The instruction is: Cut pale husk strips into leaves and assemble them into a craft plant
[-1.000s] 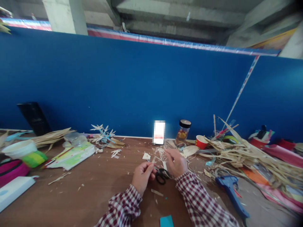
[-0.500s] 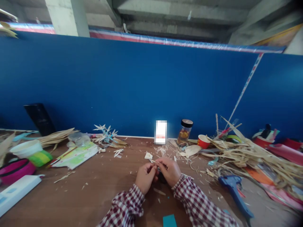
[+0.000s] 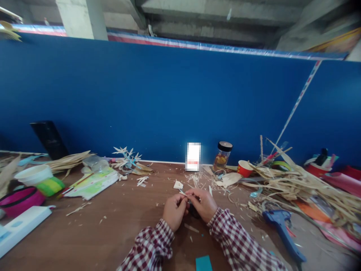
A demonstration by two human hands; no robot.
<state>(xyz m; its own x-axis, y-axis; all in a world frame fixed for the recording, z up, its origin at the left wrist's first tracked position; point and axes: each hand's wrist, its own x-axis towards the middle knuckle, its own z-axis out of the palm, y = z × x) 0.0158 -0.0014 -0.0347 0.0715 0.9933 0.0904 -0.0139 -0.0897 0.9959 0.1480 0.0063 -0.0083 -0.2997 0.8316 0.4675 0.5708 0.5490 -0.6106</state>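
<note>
Close together at the middle of the table, my left hand (image 3: 174, 212) and my right hand (image 3: 204, 205) meet at the fingertips. Both are closed, pinching a thin pale strip (image 3: 182, 193) whose tip pokes out beyond the fingers. A dark rounded object (image 3: 194, 212) shows beneath my right palm; most of it is hidden, so I cannot tell what it is. Just past the fingertips lies a small cream-coloured piece (image 3: 178, 184). A short pale sliver (image 3: 191, 228) rests on the table below the hands.
Heaped dried husk strips (image 3: 304, 180) and a blue glue gun (image 3: 283, 231) lie at right. A lidded jar (image 3: 222, 156) and red paper cup (image 3: 244, 169) stand behind. At left are a white power strip (image 3: 24, 229), a pink container (image 3: 22, 201) and a painted sheet (image 3: 93, 184).
The camera view has shifted slightly, moving the whole scene a little to the right. My hands keep nearly the same pose; the strip's tip is angled a bit differently.
</note>
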